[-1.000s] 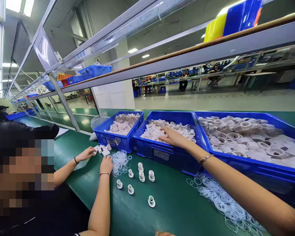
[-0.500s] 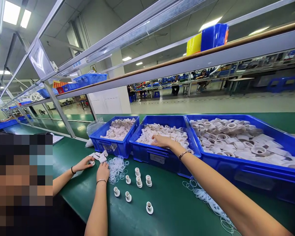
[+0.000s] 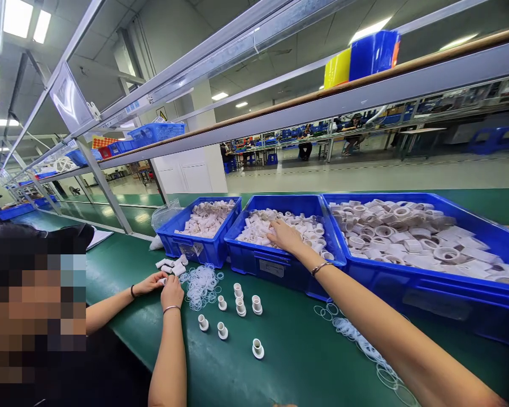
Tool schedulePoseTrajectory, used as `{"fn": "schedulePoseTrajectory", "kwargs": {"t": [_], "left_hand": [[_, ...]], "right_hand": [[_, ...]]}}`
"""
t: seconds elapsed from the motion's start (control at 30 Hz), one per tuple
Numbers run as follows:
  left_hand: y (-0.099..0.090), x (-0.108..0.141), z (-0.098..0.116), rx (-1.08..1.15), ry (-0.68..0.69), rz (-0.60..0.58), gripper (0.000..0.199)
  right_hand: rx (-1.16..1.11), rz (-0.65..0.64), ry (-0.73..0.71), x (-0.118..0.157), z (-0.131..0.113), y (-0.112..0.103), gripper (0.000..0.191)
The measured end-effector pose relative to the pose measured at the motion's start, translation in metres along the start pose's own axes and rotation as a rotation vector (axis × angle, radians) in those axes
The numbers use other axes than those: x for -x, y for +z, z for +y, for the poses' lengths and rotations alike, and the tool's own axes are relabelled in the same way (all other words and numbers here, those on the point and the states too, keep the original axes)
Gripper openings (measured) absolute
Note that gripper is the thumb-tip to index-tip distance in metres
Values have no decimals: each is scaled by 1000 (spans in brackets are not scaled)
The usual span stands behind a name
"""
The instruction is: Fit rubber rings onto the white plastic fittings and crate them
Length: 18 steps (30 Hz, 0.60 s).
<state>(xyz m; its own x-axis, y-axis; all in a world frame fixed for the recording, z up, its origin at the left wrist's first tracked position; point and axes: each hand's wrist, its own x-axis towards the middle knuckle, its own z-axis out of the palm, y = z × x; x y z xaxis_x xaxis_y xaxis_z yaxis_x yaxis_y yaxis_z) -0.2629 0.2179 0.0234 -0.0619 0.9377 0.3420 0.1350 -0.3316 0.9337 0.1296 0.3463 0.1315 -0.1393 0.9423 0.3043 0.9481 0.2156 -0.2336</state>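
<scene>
My right hand [image 3: 285,234] reaches into the middle blue bin [image 3: 260,265]. Its bent fingers look apart and touch the small white plastic pieces [image 3: 258,226]; nothing is clearly gripped. At the bottom edge, only a skin-coloured sliver of my left hand [image 3: 285,405] shows, its fingers hidden. Several white flanged tubes [image 3: 257,349] stand on the green table [image 3: 220,370]. Clear rings lie in one pile [image 3: 202,287] behind them and another [image 3: 356,336] beneath my right forearm.
At the left, a person's two hands [image 3: 172,292] hold a small white piece beside loose white parts [image 3: 178,268]. Left [image 3: 212,249] and right [image 3: 449,299] blue bins flank the middle one. A shelf [image 3: 279,110] crosses above, carrying tape rolls [image 3: 373,55].
My right hand has moved slightly right and up, its fingers lifted a little from the pieces. A sliver of my left hand has appeared. The other person's hands have come together.
</scene>
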Motion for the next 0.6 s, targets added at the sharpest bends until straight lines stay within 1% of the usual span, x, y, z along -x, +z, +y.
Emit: {"fn": "schedulePoseTrajectory", "kwargs": {"t": [0.1,0.27,0.33,0.4,0.43,0.47,0.5,0.53,0.57,0.6], "left_hand": [[-3,-2,-3,-1,-14,-15,54],[-11,-5,-8,-18,-24,-3,38],[-13,-8,-2,-8,-42,4,38],[-7,-6,11,23,-79,-7,36],[2,1,20,48,-104,-24,35],[15,13,29,76,-134,-47,33],[34,30,38,108,-167,-79,34],[57,52,45,145,-200,-116,36],[85,78,51,176,-242,-157,32],[115,106,55,212,-278,-208,41]], "right_hand": [[-30,21,14,1,-1,-2,29],[-107,81,67,3,0,-6,31],[-152,94,105,2,4,-10,32],[-205,96,145,1,9,-18,33],[-236,94,161,1,12,-24,32],[-270,92,172,2,14,-30,32],[-309,91,174,5,16,-37,32],[-352,89,165,9,17,-45,32],[-399,85,144,17,17,-52,32],[-445,80,112,28,16,-59,33]]}}
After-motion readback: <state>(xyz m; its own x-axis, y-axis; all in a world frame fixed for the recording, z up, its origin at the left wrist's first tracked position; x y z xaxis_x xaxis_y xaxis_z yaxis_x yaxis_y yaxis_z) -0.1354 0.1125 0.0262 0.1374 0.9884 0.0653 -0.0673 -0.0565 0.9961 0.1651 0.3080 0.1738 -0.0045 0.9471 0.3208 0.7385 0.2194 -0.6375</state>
